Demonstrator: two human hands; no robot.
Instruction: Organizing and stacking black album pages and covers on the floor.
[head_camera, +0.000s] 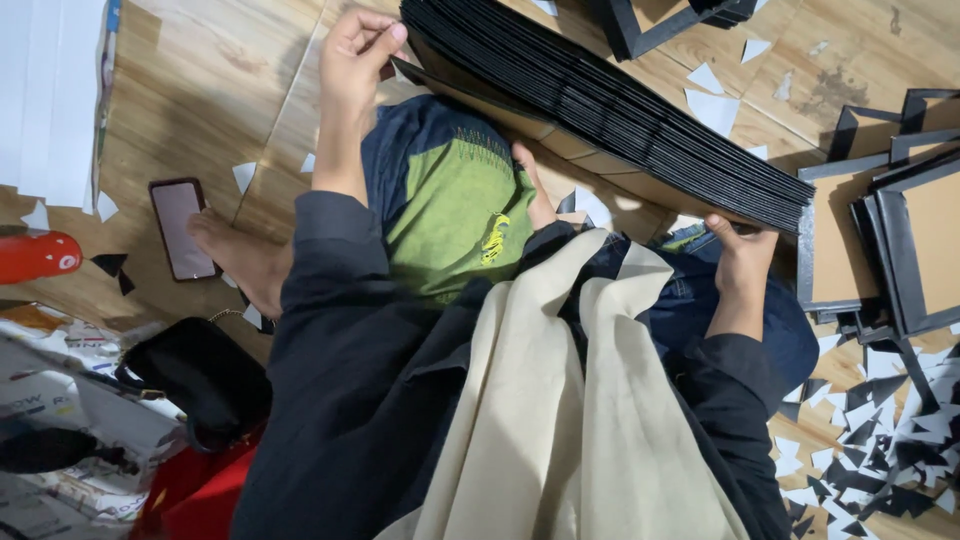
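Observation:
A long stack of flat black-edged cardboard sheets (620, 110) lies slantwise across my lap, from the upper middle down to the right. My left hand (352, 60) reaches up and holds the stack's far left end with its fingertips. My right hand (745, 262) grips the stack's lower right end from underneath, thumb against its edge. My lap is covered by blue and green cloth (445, 195) and a cream garment (560, 400). My bare foot (240, 262) rests on the wooden floor at the left.
A dark phone (180, 228) lies on the floor left of my foot. Near it are a red object (35, 255) and a black bag (200, 375). Black-rimmed brown box panels (900, 240) are piled at the right. Black and white paper scraps (880, 440) litter the lower right.

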